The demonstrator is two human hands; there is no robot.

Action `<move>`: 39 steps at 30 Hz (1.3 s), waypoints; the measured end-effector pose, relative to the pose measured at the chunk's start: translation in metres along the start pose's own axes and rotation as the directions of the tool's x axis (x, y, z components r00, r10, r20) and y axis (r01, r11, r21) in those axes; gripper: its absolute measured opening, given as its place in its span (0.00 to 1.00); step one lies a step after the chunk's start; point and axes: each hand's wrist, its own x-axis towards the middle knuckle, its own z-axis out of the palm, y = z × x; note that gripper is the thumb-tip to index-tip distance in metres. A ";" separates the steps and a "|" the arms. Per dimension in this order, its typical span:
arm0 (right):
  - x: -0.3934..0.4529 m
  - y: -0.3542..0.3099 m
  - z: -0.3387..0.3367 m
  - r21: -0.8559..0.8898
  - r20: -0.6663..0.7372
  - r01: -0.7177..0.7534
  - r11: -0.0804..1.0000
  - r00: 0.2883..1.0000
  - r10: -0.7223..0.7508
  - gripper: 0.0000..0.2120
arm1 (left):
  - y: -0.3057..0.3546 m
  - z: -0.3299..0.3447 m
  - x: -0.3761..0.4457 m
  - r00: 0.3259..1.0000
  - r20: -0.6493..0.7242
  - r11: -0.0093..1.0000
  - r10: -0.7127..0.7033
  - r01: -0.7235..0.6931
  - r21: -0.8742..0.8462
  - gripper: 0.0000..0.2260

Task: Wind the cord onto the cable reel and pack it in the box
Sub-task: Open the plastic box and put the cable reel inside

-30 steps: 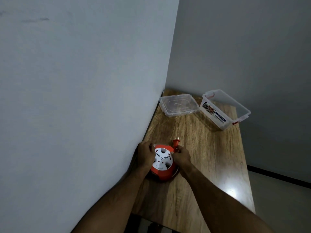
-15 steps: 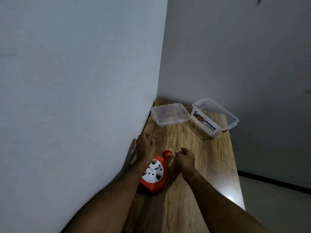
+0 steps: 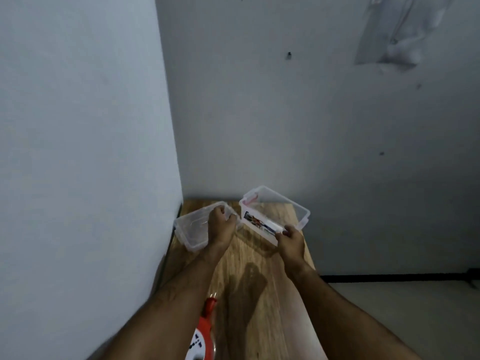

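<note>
The clear plastic box [image 3: 293, 206] with red latches and a printed label stands at the far end of the wooden table [image 3: 262, 302]. My right hand [image 3: 291, 239] grips its near right corner. My left hand [image 3: 220, 227] is stretched over the clear lid [image 3: 191, 231], fingers curled, thumb close to the box's left end; contact with lid or box is unclear. The red and white cable reel [image 3: 201, 336] lies at the near edge, partly hidden under my left forearm, with its red plug [image 3: 210, 305] pointing away from me.
A grey wall runs along the table's left side and another closes the far end. The table's right edge drops to a pale floor [image 3: 405, 307]. A sheet of clear plastic [image 3: 389, 32] hangs on the far wall.
Both hands left the reel and reached forward to the far end. The right hand took hold of the box; the left now sits over the lid. The view tilted up.
</note>
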 end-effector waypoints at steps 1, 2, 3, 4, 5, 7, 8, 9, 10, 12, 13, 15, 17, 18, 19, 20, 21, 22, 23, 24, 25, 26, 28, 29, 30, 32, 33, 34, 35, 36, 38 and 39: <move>0.013 -0.004 -0.003 0.027 -0.033 -0.008 1.000 0.999 0.009 0.19 | 0.005 0.010 0.009 1.000 0.008 1.000 0.001 -0.001 -0.006 0.18; 0.027 -0.005 -0.006 0.034 -0.063 -0.021 0.999 0.998 0.023 0.21 | 0.010 0.019 0.017 1.000 0.012 1.000 0.000 0.000 -0.016 0.16; 0.042 -0.006 -0.010 0.038 -0.091 -0.032 0.999 0.995 0.035 0.23 | 0.014 0.028 0.027 1.000 0.013 1.000 0.000 0.000 -0.030 0.14; 0.055 -0.005 -0.013 0.039 -0.115 -0.037 0.999 0.992 0.042 0.23 | 0.017 0.036 0.036 1.000 0.013 0.999 -0.001 0.002 -0.041 0.11; 0.064 -0.003 -0.015 0.036 -0.126 -0.044 0.998 0.991 0.048 0.22 | 0.018 0.043 0.044 1.000 0.017 0.999 -0.005 0.006 -0.046 0.10; 0.086 0.001 -0.019 0.003 -0.173 -0.053 0.999 0.984 0.052 0.20 | 0.020 0.057 0.063 0.999 0.052 0.999 -0.015 0.017 -0.039 0.11; 0.096 0.003 -0.021 -0.011 -0.197 -0.052 0.999 0.979 0.049 0.19 | 0.020 0.065 0.073 0.997 0.072 0.999 -0.027 0.030 -0.037 0.14; 0.105 0.006 -0.023 -0.016 -0.211 -0.051 0.999 0.976 0.047 0.20 | 0.019 0.072 0.083 0.995 0.089 0.998 -0.045 0.049 -0.039 0.17; 0.112 0.007 -0.024 -0.021 -0.219 -0.058 0.998 0.974 0.052 0.21 | 0.019 0.076 0.091 0.993 0.100 0.997 -0.062 0.067 -0.044 0.19; 0.127 0.014 -0.024 -0.021 -0.245 -0.072 0.997 0.967 0.065 0.22 | 0.016 0.090 0.110 0.989 0.123 0.994 -0.083 0.090 -0.055 0.20; 0.135 0.018 -0.024 -0.004 -0.253 -0.083 0.997 0.964 0.079 0.22 | 0.014 0.096 0.118 0.986 0.134 0.993 -0.095 0.103 -0.055 0.20; 0.146 0.024 -0.022 0.063 -0.243 -0.106 0.992 0.963 0.118 0.21 | 0.011 0.107 0.132 0.980 0.156 0.991 -0.125 0.132 -0.033 0.20; 0.155 0.032 -0.018 0.100 -0.230 -0.130 0.986 0.962 0.150 0.18 | 0.005 0.117 0.145 0.968 0.194 0.987 -0.157 0.159 0.005 0.21; 0.160 0.036 -0.016 0.108 -0.233 -0.137 0.985 0.959 0.159 0.17 | 0.001 0.122 0.151 0.963 0.213 0.986 -0.168 0.168 0.018 0.21; 0.164 0.040 -0.014 0.117 -0.236 -0.142 0.983 0.957 0.167 0.16 | -0.002 0.126 0.156 0.958 0.229 0.985 -0.173 0.172 0.023 0.20; 0.166 0.042 -0.012 0.117 -0.237 -0.147 0.982 0.956 0.171 0.15 | -0.005 0.128 0.159 0.955 0.243 0.985 -0.173 0.174 0.018 0.20; 0.168 0.044 -0.010 0.112 -0.239 -0.153 0.982 0.955 0.176 0.15 | -0.008 0.131 0.162 0.950 0.255 0.983 -0.179 0.183 0.006 0.19; 0.170 0.046 -0.008 0.105 -0.244 -0.152 0.983 0.954 0.173 0.15 | -0.012 0.134 0.164 0.947 0.263 0.981 -0.186 0.194 -0.004 0.19; 0.172 0.048 -0.007 0.103 -0.248 -0.144 0.984 0.954 0.166 0.15 | -0.014 0.136 0.165 0.945 0.265 0.979 -0.193 0.203 -0.012 0.20; 0.174 0.049 -0.005 0.106 -0.252 -0.132 0.986 0.955 0.155 0.15 | -0.016 0.138 0.166 0.944 0.263 0.977 -0.200 0.213 -0.023 0.20; 0.175 0.050 -0.005 0.115 -0.255 -0.118 0.986 0.956 0.144 0.15 | -0.017 0.139 0.167 0.943 0.261 0.973 -0.208 0.226 -0.040 0.20; 0.177 0.050 -0.004 0.124 -0.253 -0.110 0.986 0.957 0.139 0.15 | -0.017 0.139 0.167 0.942 0.258 0.970 -0.217 0.239 -0.056 0.19; 0.179 0.048 -0.005 0.131 -0.247 -0.103 0.986 0.960 0.133 0.15 | -0.019 0.139 0.168 0.942 0.255 0.966 -0.217 0.244 -0.080 0.18; 0.180 0.048 -0.006 0.125 -0.243 -0.099 0.987 0.962 0.127 0.15 | -0.019 0.136 0.166 0.942 0.258 0.965 -0.217 0.247 -0.092 0.18; 0.181 0.048 -0.009 0.112 -0.242 -0.093 0.989 0.963 0.117 0.16 | -0.020 0.134 0.164 0.940 0.262 0.961 -0.219 0.254 -0.106 0.18; 0.181 0.046 -0.014 0.081 -0.241 -0.065 0.995 0.967 0.083 0.15 | -0.021 0.127 0.157 0.941 0.261 0.956 -0.214 0.256 -0.139 0.16; 0.178 0.044 -0.017 0.069 -0.238 -0.048 0.996 0.969 0.063 0.15 | -0.020 0.123 0.151 0.945 0.251 0.957 -0.208 0.250 -0.148 0.16; 0.175 0.041 -0.021 0.062 -0.230 -0.032 0.998 0.972 0.045 0.14 | -0.019 0.119 0.145 0.950 0.233 0.959 -0.206 0.243 -0.143 0.15; 0.173 0.037 -0.025 0.060 -0.215 -0.018 0.998 0.976 0.031 0.13 | -0.017 0.116 0.138 0.954 0.214 0.962 -0.211 0.242 -0.128 0.15; 0.168 0.033 -0.030 0.066 -0.189 -0.008 0.998 0.982 0.020 0.12 | -0.016 0.111 0.129 0.955 0.204 0.963 -0.218 0.244 -0.116 0.15; 0.155 0.025 -0.041 0.076 -0.119 -0.005 0.997 0.993 0.014 0.10 | -0.015 0.099 0.109 0.951 0.209 0.960 -0.229 0.256 -0.115 0.12; 0.148 0.021 -0.047 0.074 -0.086 -0.010 0.997 0.996 0.016 0.09 | -0.015 0.092 0.098 0.949 0.212 0.958 -0.232 0.260 -0.117 0.11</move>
